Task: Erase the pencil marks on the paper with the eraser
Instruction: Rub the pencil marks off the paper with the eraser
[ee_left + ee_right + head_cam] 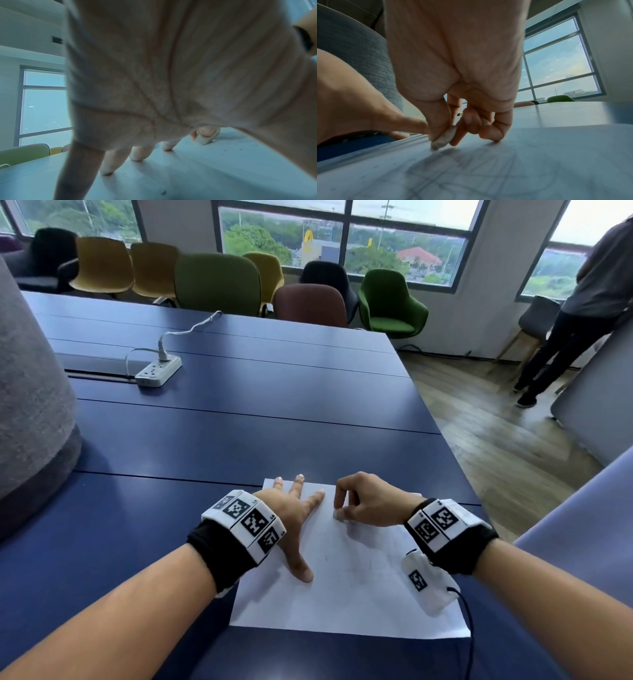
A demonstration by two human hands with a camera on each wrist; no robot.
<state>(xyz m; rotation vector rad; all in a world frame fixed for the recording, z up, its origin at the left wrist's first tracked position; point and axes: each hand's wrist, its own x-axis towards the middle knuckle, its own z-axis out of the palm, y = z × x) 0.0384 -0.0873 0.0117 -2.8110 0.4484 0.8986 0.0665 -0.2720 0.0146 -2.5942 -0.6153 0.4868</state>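
Observation:
A white sheet of paper (346, 594) lies on the blue table (239, 412) near its front right corner. Faint pencil marks (471, 173) cross the sheet. My left hand (291, 515) lies flat on the paper's left part, fingers spread and straight, thumb pointing toward me. My right hand (356, 505) pinches a small, worn, greyish eraser (444, 138) between thumb and forefinger, its tip touching the paper near the far edge. The eraser (204, 139) also shows past the left palm in the left wrist view.
A white power strip (158, 370) with a plugged cable lies farther back on the table. A grey upholstered seat back (30, 405) stands at the left. Several chairs (390, 299) line the windows. A person (582, 313) stands at the far right on the wooden floor.

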